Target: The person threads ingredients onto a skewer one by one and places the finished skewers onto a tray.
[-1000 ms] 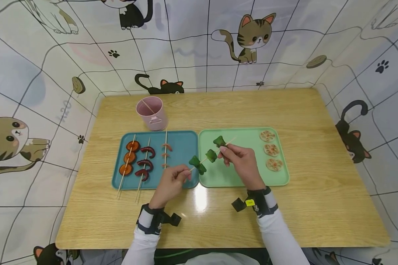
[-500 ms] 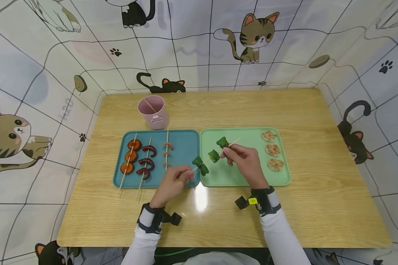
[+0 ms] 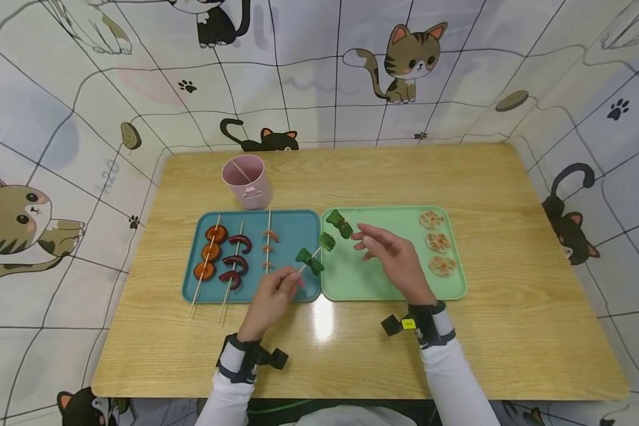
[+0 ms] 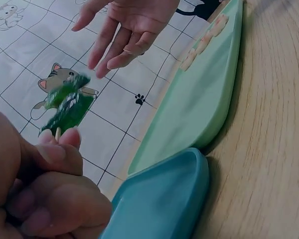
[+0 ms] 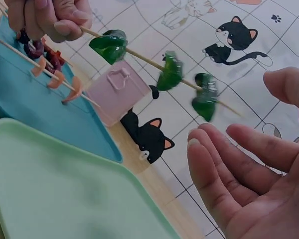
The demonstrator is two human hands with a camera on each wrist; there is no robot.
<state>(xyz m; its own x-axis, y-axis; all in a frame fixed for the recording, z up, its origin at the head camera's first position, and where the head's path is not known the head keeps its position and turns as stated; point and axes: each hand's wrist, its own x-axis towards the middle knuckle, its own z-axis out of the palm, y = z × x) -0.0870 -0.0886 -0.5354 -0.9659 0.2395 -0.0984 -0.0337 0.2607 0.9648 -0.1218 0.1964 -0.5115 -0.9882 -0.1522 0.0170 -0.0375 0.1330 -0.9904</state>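
Three skewered green pieces (image 5: 170,72), beyond pinching left fingers (image 4: 60,157), near right fingers (image 5: 208,174)

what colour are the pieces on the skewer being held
Green; the pieces show best in the right wrist view.

room between right hand (image 3: 391,260) and lotus slices (image 3: 437,241), pepper skewer (image 3: 327,241) blocking left — bucket (image 3: 251,192) farther back

The head view is bright and evenly lit, with white glare on the table (image 3: 351,355) at lower centre. Both wrist views are dimmer and bluish: the green pieces (image 4: 74,107) blur at left in the left one; faint shadows soften the green tray (image 5: 65,194) at lower left in the right.
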